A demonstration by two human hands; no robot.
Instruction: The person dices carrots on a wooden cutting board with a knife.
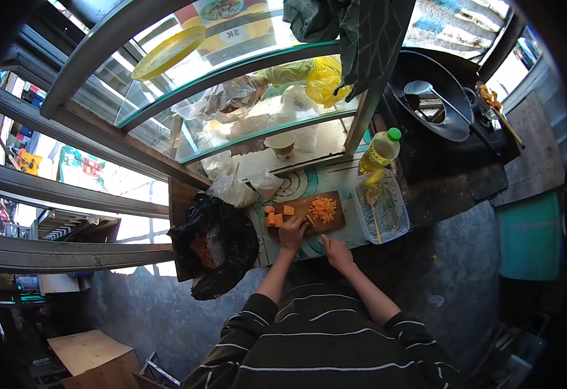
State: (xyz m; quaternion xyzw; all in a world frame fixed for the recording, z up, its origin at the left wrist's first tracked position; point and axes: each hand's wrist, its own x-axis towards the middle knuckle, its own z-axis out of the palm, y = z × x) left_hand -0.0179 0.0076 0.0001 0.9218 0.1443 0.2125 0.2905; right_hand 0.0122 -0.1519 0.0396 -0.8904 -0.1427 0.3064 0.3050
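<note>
A brown wooden cutting board [335, 223] lies on the counter. Chopped orange pieces [322, 209] are heaped on its right part, and larger orange chunks [278, 219] sit at its left. My left hand [292, 232] rests on the board with fingers pressed together around a small orange piece [310, 221]. Just off the board's front edge, my right hand [337, 253] is closed near the counter edge; what it grips is too small to make out.
A black plastic bag [238, 249] lies left of the board. To the right are a plastic tub [397, 217] with a utensil and a green-capped oil bottle [382, 150]. A wok [449, 81] stands at the back right; a glass cabinet [244, 139] rises behind the board.
</note>
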